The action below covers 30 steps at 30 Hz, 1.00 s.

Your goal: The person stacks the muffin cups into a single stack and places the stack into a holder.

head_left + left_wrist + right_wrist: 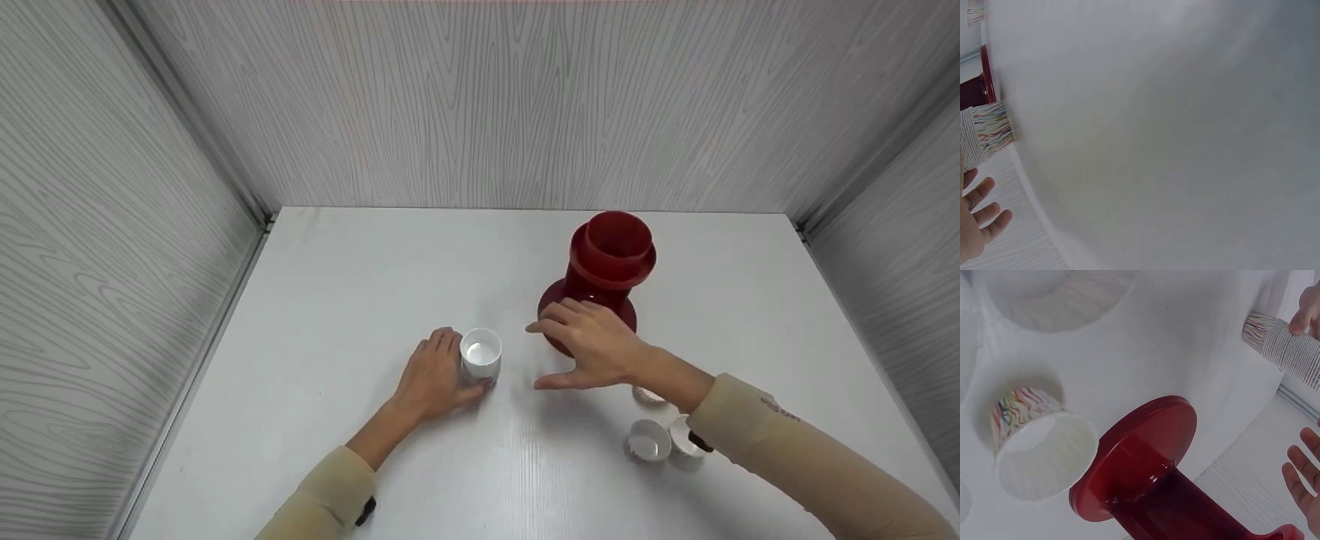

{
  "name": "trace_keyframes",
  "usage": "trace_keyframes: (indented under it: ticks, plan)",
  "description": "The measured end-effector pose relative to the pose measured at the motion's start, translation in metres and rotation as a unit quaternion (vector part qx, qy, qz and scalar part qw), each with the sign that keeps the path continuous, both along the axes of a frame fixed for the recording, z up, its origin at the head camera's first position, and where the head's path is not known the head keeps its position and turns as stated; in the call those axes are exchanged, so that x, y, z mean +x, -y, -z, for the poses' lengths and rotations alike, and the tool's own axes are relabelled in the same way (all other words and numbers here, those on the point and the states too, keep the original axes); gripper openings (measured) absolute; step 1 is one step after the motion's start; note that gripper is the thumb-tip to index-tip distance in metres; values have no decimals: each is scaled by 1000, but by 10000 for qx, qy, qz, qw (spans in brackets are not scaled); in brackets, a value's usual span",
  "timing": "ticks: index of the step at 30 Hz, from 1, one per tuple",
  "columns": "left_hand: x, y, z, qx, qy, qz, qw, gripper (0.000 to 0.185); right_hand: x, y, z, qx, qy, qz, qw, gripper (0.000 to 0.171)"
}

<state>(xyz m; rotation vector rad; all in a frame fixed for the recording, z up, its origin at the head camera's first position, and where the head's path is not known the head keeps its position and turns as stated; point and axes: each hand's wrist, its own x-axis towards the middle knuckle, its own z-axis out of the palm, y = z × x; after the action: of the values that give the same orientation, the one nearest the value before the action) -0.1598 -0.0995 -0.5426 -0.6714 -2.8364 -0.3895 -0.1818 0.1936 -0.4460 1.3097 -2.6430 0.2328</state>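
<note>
A tall stack of white paper cups [481,352] with colourful squiggles near its base [994,128] stands upright on the table. My left hand [431,379] holds it from the left, its thumb at the near side and the fingers alongside. Between the stack and a dark red flanged holder [611,259], my right hand [589,341] hovers with thumb and fingers spread, holding nothing. In the right wrist view, the cup stack [1289,349] lies beyond the right hand's fingers [1297,475]. The right hand hides part of the holder's round base.
Single paper cups stand at the right: one [648,441] in front, another [681,433] beside it partly under the right sleeve, and a third [649,395] mostly behind the forearm. Grey wood-grain panels [480,105] enclose the white table [360,262] at the back and sides.
</note>
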Motion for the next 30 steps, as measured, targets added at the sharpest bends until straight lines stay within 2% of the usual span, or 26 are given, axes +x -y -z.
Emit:
trace_keyframes:
  ticks: [14,23,30]
  plan:
    - [0,0,2,21,-156,-10,9999,79,17,-44,8,-20,-220,-17,9998,67]
    - [1,0,2,-62,-331,17,9994,77,22,-76,19,-105,-633,-107,9979,69]
    - [1,-1,3,-64,-362,7,9993,77,23,-103,29,-144,-681,-193,9974,75]
